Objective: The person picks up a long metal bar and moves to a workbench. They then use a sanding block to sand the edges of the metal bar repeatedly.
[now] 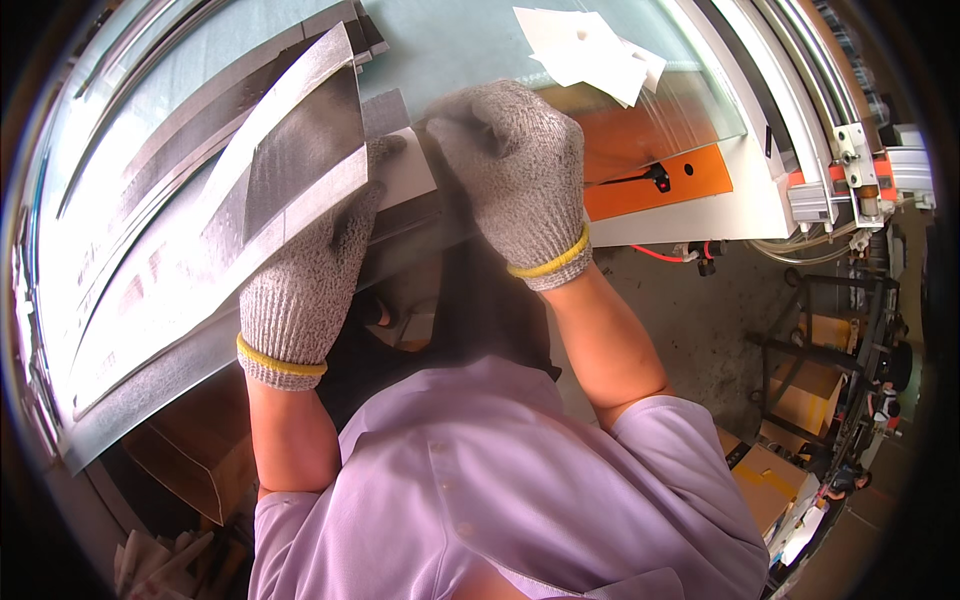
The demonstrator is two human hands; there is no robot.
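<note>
My left hand [305, 275], in a grey speckled knit glove with a yellow cuff, is closed on the right end of a thin, glossy sheet [315, 135] with a pale border and a dark middle. The sheet bends upward and hides part of the fingers. Beside its right edge, my right hand [520, 165], gloved alike, has its fingers curled in. Whatever its fingertips hold, if anything, is hidden. Between the hands a small white piece [410, 170] shows by the left fingertips, with a grey strip [385, 112] just beyond it.
More dark-banded sheets [190, 130] lie across the glass-like tabletop [440, 40] at left. White paper pieces [590, 55] are heaped at the far right, near an orange panel [660, 190]. Metal rails [800, 80] border the right side. Cardboard boxes [770, 485] stand low at right.
</note>
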